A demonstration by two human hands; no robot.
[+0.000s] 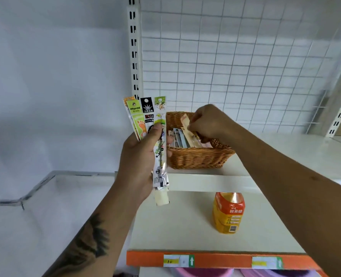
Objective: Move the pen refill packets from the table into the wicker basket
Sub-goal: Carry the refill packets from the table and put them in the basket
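In the head view, the left hand [143, 156] grips a fan of pen refill packets [145, 116] upright, just left of the wicker basket [197, 156]. The right hand [209, 122] pinches one packet [187, 126] over the basket, where more packets [179, 138] lie. The basket stands on the far shelf [215, 183]; an orange bottle [228, 212] stands on the near shelf.
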